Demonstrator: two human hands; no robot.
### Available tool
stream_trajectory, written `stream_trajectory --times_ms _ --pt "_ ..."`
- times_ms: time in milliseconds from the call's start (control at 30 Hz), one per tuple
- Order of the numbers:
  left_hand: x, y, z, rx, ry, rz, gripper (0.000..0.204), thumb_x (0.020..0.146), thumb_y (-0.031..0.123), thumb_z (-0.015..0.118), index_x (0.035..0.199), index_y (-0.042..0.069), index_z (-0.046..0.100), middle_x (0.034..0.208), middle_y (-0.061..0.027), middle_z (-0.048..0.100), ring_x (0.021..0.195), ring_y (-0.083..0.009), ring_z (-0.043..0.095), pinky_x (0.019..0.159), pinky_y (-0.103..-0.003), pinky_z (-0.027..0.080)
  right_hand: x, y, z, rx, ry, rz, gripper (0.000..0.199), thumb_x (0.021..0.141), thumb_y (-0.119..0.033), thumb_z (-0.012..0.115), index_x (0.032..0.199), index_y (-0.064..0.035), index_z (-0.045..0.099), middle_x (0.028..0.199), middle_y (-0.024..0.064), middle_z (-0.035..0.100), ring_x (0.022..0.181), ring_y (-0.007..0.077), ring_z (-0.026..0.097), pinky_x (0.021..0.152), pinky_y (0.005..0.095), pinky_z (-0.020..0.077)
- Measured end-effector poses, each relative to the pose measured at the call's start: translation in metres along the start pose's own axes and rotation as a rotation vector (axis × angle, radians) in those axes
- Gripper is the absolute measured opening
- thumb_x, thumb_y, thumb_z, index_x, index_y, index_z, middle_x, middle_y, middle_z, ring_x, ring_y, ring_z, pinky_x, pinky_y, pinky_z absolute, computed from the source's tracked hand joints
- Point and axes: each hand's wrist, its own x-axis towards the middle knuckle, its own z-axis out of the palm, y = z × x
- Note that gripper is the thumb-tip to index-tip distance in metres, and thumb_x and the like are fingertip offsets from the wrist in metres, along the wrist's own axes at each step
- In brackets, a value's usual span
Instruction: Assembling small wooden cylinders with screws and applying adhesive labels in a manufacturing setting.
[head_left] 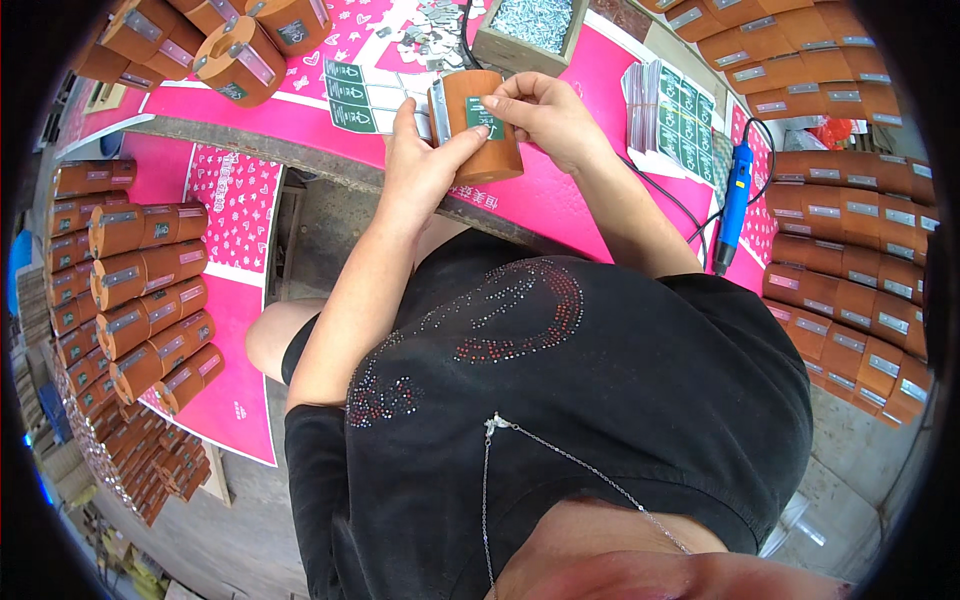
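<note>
Over the near edge of the pink-covered table I hold an orange-brown cylinder [492, 163] with a metal plate [441, 112] along its left side. My left hand [425, 165] wraps it from the left and below, its thumb lying on the green label [478, 108] on the cylinder's face. The fingers of my right hand [552, 118] are bent, with thumb and forefinger pinched at the label's upper right edge. Just left of the cylinder lies a sheet of green-and-white labels [352, 98], some spaces on it bare. Part of the cylinder is hidden behind my hands.
Loose metal plates [425, 38] and a wooden box of screws [489, 47] sit at the back. A banded stack of label sheets [643, 110] and a blue electric screwdriver [737, 195] with a cord lie right. Similar cylinders stand back left [240, 62] and in rows at left [150, 262] and right [850, 265].
</note>
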Motion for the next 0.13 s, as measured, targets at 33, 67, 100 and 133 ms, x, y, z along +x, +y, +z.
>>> stream_trajectory --times_ms 33,67,100,133 --pt "0.0006 -0.0008 -0.0001 -0.001 0.000 0.000 0.092 0.065 0.021 0.073 0.127 -0.016 0.017 0.114 -0.0282 0.045 0.098 -0.0270 0.054 0.074 -0.031 0.049 0.0002 0.0004 0.0002 -0.018 0.010 -0.003 0.019 0.077 -0.021 0.067 0.080 -0.0034 0.059 0.063 -0.0029 0.052 0.053 0.0031 0.043 0.048 0.0170 0.0335" --pt "0.0012 -0.0015 -0.0001 0.003 0.000 0.002 0.091 0.065 0.020 0.073 0.127 -0.015 0.017 0.114 -0.0280 0.045 0.097 -0.0270 0.054 0.074 -0.031 0.050 0.0005 0.0007 0.0003 -0.036 0.021 -0.006 0.019 0.077 -0.021 0.067 0.080 -0.0033 0.059 0.063 -0.0029 0.052 0.053 0.0032 0.043 0.048 0.0172 0.0337" --pt "0.0018 -0.0023 -0.0001 0.007 -0.001 0.004 0.090 0.065 0.020 0.072 0.127 -0.015 0.017 0.114 -0.0278 0.045 0.097 -0.0271 0.055 0.074 -0.031 0.050 0.0006 0.0009 0.0003 -0.034 0.016 -0.008 0.020 0.078 -0.021 0.067 0.080 -0.0032 0.060 0.063 -0.0031 0.052 0.053 0.0033 0.043 0.048 0.0172 0.0338" --pt "0.0018 -0.0021 -0.0004 0.007 0.000 0.004 0.090 0.065 0.020 0.072 0.127 -0.015 0.017 0.114 -0.0278 0.045 0.097 -0.0271 0.055 0.074 -0.031 0.050 0.0005 0.0004 0.0004 -0.031 0.011 -0.012 0.020 0.078 -0.022 0.066 0.081 -0.0031 0.060 0.063 -0.0032 0.052 0.053 0.0035 0.043 0.048 0.0172 0.0338"
